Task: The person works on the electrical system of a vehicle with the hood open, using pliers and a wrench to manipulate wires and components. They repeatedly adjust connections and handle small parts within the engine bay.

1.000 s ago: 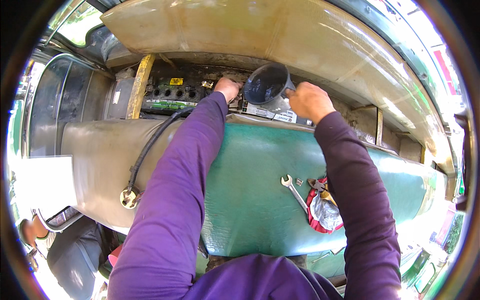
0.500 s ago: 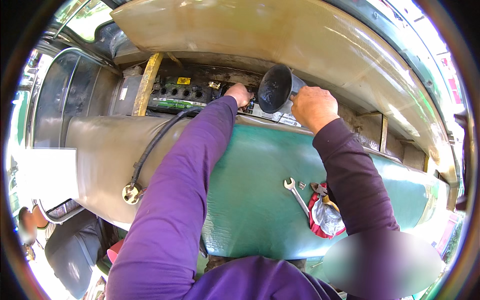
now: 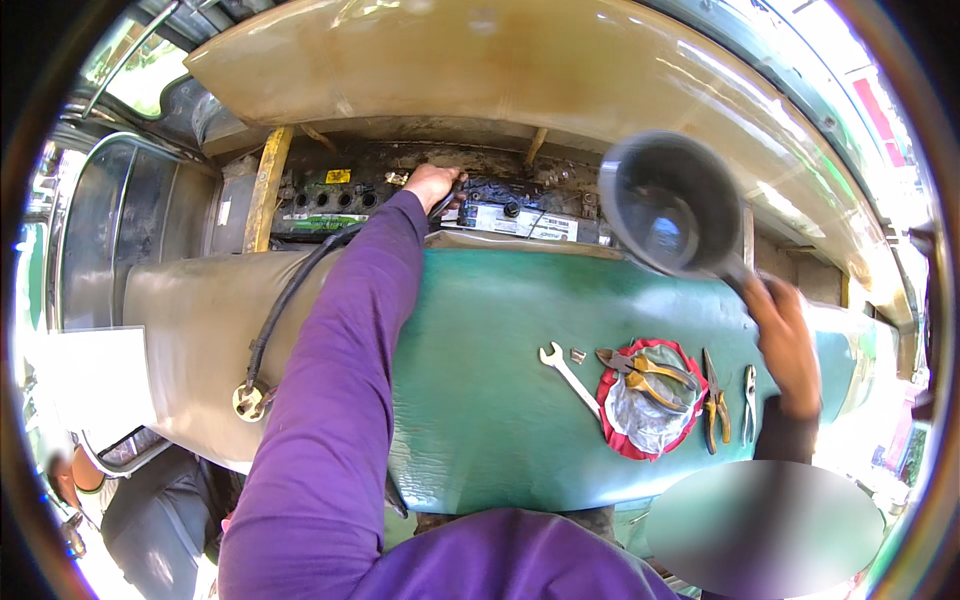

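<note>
while left hand (image 3: 432,186) on battery (image 3: 420,195) — right hand (image 3: 785,340), grey jug (image 3: 668,215)

A single head-worn fisheye view looks steeply down, close over the green seat (image 3: 500,400), facing the battery bay (image 3: 420,195) beyond its far edge.

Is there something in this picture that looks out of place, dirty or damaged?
Yes. The batteries behind the green seat look grimy on top, where the left hand rests. A loose black cable hangs over the tan cushion. The spanner and pliers lie on the seat itself.
</note>
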A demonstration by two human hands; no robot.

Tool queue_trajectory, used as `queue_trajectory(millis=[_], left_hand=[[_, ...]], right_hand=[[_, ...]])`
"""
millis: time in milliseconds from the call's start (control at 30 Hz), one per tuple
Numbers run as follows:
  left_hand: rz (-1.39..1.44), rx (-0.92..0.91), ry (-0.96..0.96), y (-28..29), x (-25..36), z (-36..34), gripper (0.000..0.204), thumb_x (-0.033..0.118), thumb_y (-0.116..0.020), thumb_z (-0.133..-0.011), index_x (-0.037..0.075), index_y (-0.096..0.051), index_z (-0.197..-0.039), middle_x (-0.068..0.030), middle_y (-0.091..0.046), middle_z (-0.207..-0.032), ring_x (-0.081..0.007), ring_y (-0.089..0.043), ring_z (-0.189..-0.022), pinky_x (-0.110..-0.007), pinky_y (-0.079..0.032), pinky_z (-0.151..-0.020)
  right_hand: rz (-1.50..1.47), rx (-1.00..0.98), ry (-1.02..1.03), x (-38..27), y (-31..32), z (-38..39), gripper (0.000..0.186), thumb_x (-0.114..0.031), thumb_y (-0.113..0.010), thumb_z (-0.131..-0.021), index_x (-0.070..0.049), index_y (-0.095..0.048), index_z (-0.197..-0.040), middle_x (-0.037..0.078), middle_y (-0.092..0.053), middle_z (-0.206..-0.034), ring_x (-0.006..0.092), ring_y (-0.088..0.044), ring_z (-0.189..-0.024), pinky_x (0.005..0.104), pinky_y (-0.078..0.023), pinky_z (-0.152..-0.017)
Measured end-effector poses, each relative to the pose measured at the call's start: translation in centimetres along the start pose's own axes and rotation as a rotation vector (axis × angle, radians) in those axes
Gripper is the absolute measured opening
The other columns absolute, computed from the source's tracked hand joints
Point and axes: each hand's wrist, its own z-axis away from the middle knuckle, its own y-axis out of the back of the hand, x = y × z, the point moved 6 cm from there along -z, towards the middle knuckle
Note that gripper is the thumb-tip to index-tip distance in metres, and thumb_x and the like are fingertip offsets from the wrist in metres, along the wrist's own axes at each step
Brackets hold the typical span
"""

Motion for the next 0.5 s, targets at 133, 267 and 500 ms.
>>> queue_trajectory(millis=[133, 267, 500], left_hand=[[-0.53, 0.319, -0.378, 3.0, 2.2, -0.1, 0.047, 0.04, -0.056, -0.1, -0.003, -0.07, -0.113, -0.0231, -0.074, -0.1, -0.0357, -0.071, -0.096, -0.045, -0.054, -0.082], [-0.76, 0.604, -0.299, 5.2, 4.0, 3.7, 0.044, 0.038, -0.06, -0.092, -0.001, -0.073, -0.108, -0.03, -0.068, -0.117, -0.0416, -0.065, -0.115, -0.046, -0.051, -0.1], [-0.995, 0.648, -0.785, 0.0, 9.0, 18.1, 0.034, 0.027, -0.066, -0.083, 0.0, -0.074, -0.103, -0.0279, -0.07, -0.106, -0.0423, -0.067, -0.102, -0.049, -0.052, -0.095]], right_hand=[[-0.383, 0.317, -0.2, 13.0, 6.5, 13.2, 0.035, -0.028, -0.053, -0.108, 0.0, -0.064, -0.123, 0.001, -0.057, -0.087, 0.0077, -0.047, -0.065, 0.0234, -0.036, -0.054], [-0.65, 0.559, -0.366, 25.2, 8.7, 26.6, 0.031, -0.038, -0.056, -0.106, -0.008, -0.06, -0.098, -0.005, -0.043, -0.073, 0.0044, -0.037, -0.055, 0.0229, -0.028, -0.048], [-0.277, 0.658, -0.846, 41.8, 1.4, 47.0, 0.038, -0.03, -0.073, -0.09, 0.007, -0.068, -0.091, 0.004, -0.058, -0.068, 0.0173, -0.049, -0.063, 0.0387, -0.041, -0.054]])
